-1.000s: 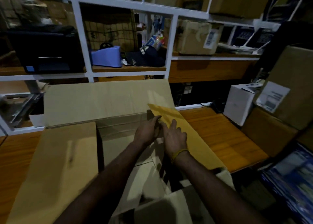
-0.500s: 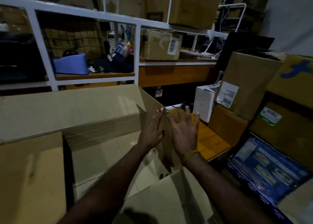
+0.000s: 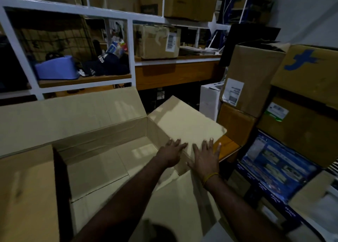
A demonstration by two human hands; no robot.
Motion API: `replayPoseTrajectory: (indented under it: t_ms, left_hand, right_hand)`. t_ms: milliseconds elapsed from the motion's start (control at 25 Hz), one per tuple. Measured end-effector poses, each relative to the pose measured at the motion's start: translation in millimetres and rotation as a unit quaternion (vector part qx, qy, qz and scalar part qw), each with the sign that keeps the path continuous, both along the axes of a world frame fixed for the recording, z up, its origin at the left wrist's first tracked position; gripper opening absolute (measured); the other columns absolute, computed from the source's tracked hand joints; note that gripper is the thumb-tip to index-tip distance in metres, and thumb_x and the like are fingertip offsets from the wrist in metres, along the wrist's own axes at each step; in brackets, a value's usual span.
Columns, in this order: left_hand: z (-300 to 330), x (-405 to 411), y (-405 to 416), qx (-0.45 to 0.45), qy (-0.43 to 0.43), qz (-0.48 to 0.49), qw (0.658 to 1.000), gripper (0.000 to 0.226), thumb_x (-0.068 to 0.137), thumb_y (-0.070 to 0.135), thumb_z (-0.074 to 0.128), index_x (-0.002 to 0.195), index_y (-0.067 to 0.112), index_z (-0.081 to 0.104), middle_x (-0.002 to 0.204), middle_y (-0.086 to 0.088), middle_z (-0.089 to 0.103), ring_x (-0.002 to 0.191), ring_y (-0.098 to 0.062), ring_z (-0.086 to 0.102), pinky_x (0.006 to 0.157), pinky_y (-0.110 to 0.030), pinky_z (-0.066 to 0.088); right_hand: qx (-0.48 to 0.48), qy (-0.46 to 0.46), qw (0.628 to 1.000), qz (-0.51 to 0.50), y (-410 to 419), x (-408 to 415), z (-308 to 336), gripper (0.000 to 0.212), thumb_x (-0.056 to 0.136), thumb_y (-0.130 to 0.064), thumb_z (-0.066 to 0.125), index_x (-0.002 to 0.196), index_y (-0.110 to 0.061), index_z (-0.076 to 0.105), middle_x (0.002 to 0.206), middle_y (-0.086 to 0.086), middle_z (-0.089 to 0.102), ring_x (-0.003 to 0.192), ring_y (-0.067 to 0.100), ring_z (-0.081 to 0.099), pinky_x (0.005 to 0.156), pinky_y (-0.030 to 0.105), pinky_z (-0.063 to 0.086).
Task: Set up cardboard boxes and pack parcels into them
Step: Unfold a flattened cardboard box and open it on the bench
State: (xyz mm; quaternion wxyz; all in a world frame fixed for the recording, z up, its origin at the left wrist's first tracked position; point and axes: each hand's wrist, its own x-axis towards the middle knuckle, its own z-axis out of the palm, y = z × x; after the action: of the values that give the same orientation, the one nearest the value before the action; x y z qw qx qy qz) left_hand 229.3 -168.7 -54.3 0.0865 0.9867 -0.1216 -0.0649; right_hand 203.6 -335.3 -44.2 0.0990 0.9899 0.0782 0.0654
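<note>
Your left hand (image 3: 172, 155) and right hand (image 3: 205, 157) lie flat, fingers straight, on the right flap (image 3: 184, 122) of the big open box (image 3: 102, 161) — it sits right before you.

Both forearms reach forward from the bottom of the view, side by side and converging. The left hand (image 3: 171, 155) lies palm down, fingers straight and close together, pointing ahead and slightly right. The right hand (image 3: 205, 158) is just beside it — not touching — also palm down, with fingers spread and straight, thumb angled out to the left. A thin yellow band circles the right wrist. Neither hand curls round anything.
</note>
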Motion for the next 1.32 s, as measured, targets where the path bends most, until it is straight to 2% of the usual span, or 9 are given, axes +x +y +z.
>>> replayPoseTrajectory:
  t_ms: [160, 280, 440, 640, 800, 920, 1040, 1200, 1320]
  left_hand:
    - [-1, -3, -7, 0.024, 0.013, 0.018, 0.999, 0.067, 0.100, 0.016, 0.047, 0.156, 0.039, 0.019, 0.168, 0.002, 0.004, 0.153, -0.038, 0.001, 0.113, -0.061, 0.030]
    - [4, -2, -13, 0.032, 0.021, 0.035, 0.999, 0.066, 0.097, 0.010, 0.048, 0.153, 0.038, 0.026, 0.167, 0.001, 0.009, 0.152, -0.039, 0.002, 0.113, -0.065, 0.026]
    - [7, -3, -20, 0.044, 0.019, 0.051, 0.998, 0.058, 0.099, 0.011, 0.049, 0.150, 0.034, 0.033, 0.165, -0.002, 0.017, 0.152, -0.039, 0.006, 0.114, -0.067, 0.021]
    - [10, -14, -24, 0.028, 0.024, 0.066, 0.997, 0.057, 0.100, 0.014, 0.048, 0.151, 0.034, 0.032, 0.165, -0.002, 0.015, 0.152, -0.036, 0.010, 0.113, -0.066, 0.025]
    - [1, -60, -22, -0.023, -0.022, 0.114, 0.993, 0.059, 0.099, 0.026, 0.049, 0.153, 0.037, 0.027, 0.166, 0.001, 0.012, 0.147, -0.033, 0.024, 0.108, -0.057, 0.037]
    - [-18, -114, -17, -0.089, -0.092, 0.218, 0.968, 0.051, 0.100, 0.033, 0.047, 0.149, 0.039, 0.033, 0.165, 0.000, 0.018, 0.140, -0.028, 0.039, 0.101, -0.044, 0.045]
    - [-28, -165, 1, -0.148, -0.197, 0.280, 0.928, 0.042, 0.099, 0.035, 0.047, 0.141, 0.039, 0.044, 0.157, 0.006, 0.033, 0.130, -0.017, 0.048, 0.094, -0.034, 0.049]
    - [-38, -242, 50, -0.103, -0.316, 0.343, 0.879, 0.035, 0.094, 0.032, 0.051, 0.127, 0.032, 0.061, 0.131, 0.003, 0.058, 0.114, -0.018, 0.056, 0.091, -0.031, 0.046]
    - [-46, -297, 89, -0.041, -0.354, 0.384, 0.852, 0.032, 0.093, 0.030, 0.050, 0.119, 0.026, 0.067, 0.119, -0.001, 0.062, 0.107, -0.024, 0.056, 0.089, -0.037, 0.042]
  right_hand:
    - [0.053, 0.038, 0.998, -0.006, -7, 1, -9, 0.059, 0.093, -0.059, 0.044, 0.139, -0.022, 0.047, 0.135, 0.013, 0.057, 0.136, 0.035, 0.041, 0.113, 0.059, 0.016]
    - [0.117, 0.083, 0.989, 0.022, -7, 6, -11, 0.039, 0.097, -0.046, 0.046, 0.123, -0.019, 0.055, 0.121, 0.008, 0.064, 0.115, 0.029, 0.058, 0.108, 0.052, 0.028]
    - [0.122, 0.111, 0.984, 0.065, -6, 12, -14, 0.026, 0.101, -0.031, 0.043, 0.116, -0.015, 0.056, 0.118, 0.009, 0.065, 0.112, 0.028, 0.060, 0.099, 0.042, 0.036]
    - [0.143, 0.069, 0.983, 0.088, -14, 8, -20, 0.030, 0.098, -0.037, 0.043, 0.114, -0.015, 0.057, 0.113, 0.010, 0.065, 0.106, 0.029, 0.060, 0.094, 0.040, 0.040]
    - [0.167, -0.020, 0.982, 0.092, -11, -5, -47, 0.044, 0.097, -0.034, 0.041, 0.137, -0.019, 0.052, 0.124, 0.013, 0.061, 0.119, 0.030, 0.054, 0.102, 0.048, 0.034]
    - [0.211, -0.065, 0.964, 0.151, 10, -31, -67, 0.047, 0.093, -0.026, 0.038, 0.137, -0.019, 0.054, 0.135, 0.018, 0.056, 0.134, 0.035, 0.045, 0.112, 0.057, 0.019]
    - [0.288, -0.106, 0.932, 0.195, 26, -59, -71, 0.046, 0.096, -0.028, 0.031, 0.132, -0.022, 0.058, 0.137, 0.013, 0.056, 0.138, 0.036, 0.042, 0.119, 0.053, 0.009]
    - [0.320, -0.100, 0.900, 0.280, 65, -92, -74, 0.038, 0.096, -0.030, 0.036, 0.115, -0.025, 0.068, 0.112, 0.000, 0.070, 0.121, 0.028, 0.057, 0.117, 0.052, 0.020]
    - [0.343, -0.072, 0.880, 0.321, 104, -122, -74, 0.036, 0.096, -0.034, 0.037, 0.107, -0.028, 0.070, 0.095, -0.006, 0.070, 0.098, 0.021, 0.065, 0.105, 0.048, 0.038]
